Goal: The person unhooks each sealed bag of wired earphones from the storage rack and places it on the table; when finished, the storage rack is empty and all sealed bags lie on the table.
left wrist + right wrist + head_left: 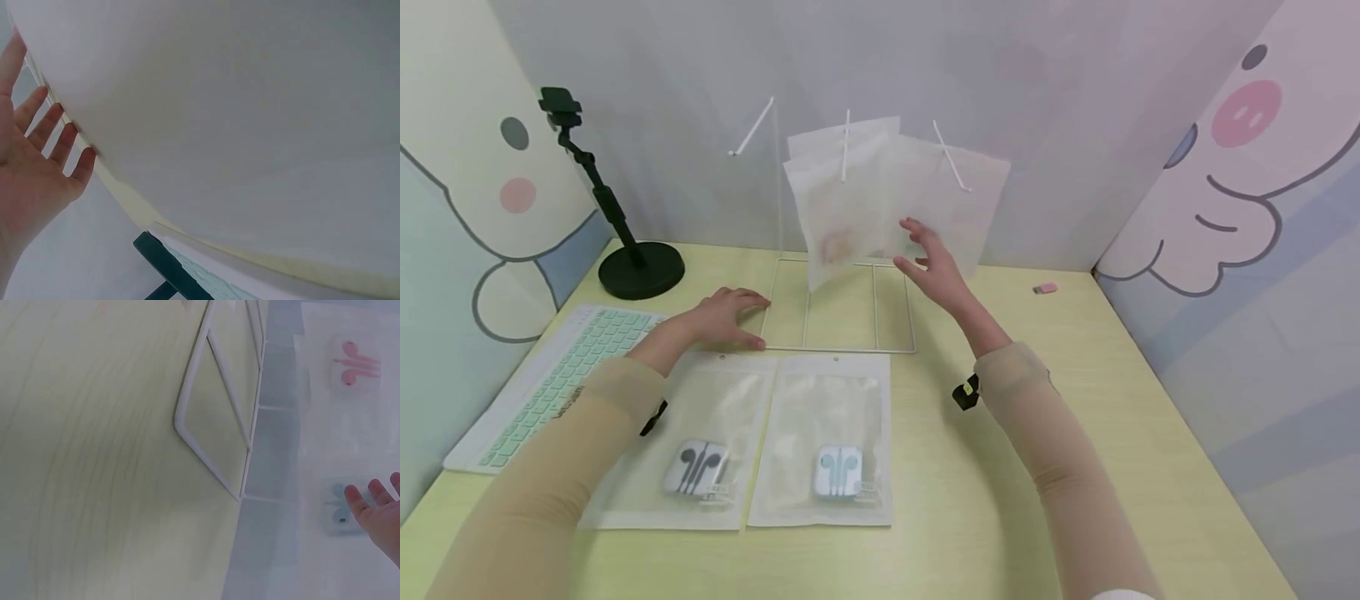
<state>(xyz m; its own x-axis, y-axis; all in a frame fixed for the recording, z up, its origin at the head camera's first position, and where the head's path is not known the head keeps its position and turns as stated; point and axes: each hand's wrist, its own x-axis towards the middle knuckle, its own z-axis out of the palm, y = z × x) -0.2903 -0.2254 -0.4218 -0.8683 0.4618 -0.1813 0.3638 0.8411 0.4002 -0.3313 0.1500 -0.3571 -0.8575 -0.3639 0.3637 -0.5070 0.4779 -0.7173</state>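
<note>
Nearest: two clear pouches [820,408] flat on the table [955,533], side by side, boxed earphones low in each: dark pair [695,467] left, pale blue pair [838,472] right. Punched holes [836,359] face the rack; orientation looks chosen to suit the hooks.

Keyboard [565,375] sits left, partly behind the left sleeve.

Left hand [722,321]: fingers spread, no grip, thumb and fingertips at the left side of the white wire rack [842,349]. Reads as bracing a light base.

Right hand [936,271]: raised, fingers parted and slightly bent, nothing held, just in front of the hanging pouches [842,208]. Can't tell if it touches. Probably squaring or checking them.

Right wrist view: pink earphones [359,364] on the middle hook [846,146], blue ones on the right hook [951,156]. Pouches overlap up there; hooks look closely spaced for that width.
</note>
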